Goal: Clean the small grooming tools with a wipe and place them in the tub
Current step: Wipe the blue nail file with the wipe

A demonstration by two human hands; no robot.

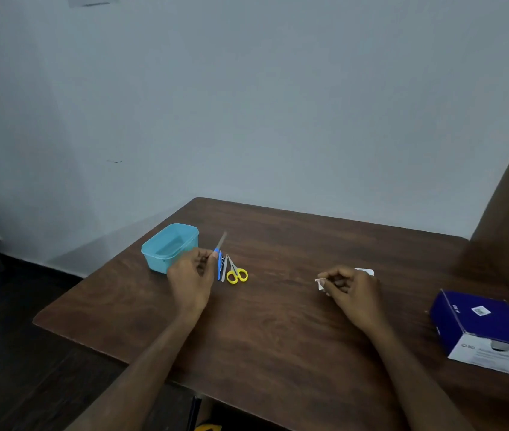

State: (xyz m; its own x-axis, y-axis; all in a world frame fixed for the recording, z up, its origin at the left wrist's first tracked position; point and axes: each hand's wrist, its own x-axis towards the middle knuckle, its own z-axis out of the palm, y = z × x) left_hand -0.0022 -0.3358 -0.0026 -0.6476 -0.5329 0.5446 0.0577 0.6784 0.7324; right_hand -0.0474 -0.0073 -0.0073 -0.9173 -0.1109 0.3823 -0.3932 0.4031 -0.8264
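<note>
**Nail file lifted in the left hand, wipe pinched in the right**

The left hand [191, 276] pinches a nail file [219, 243] by its blue handle, fingers curled narrowly round it; the grey blade sticks up and away toward 1 o'clock, blurred at the tip. Just beside this hand, at its 9 o'clock, the light blue tub [169, 246] stands open near the table's far left corner.

At the hand's 3 o'clock a small cluster of tools lies on the dark wooden table [278, 321]: a blue-handled tool [219, 269], a grey metal piece that looks like tweezers [224, 272], and small yellow-handled scissors [236, 272], their handles toward 6 o'clock and blades toward 12 o'clock. The pieces lie close together; whether they touch cannot be told.

The right hand [352, 290] rests well apart at 3 o'clock of the cluster, fingers curled tightly round a white wipe [321, 284], whose edges show on both sides of the fist.

A blue and white box [483, 328] sits at the table's right edge, at 4 o'clock of the right hand.
</note>
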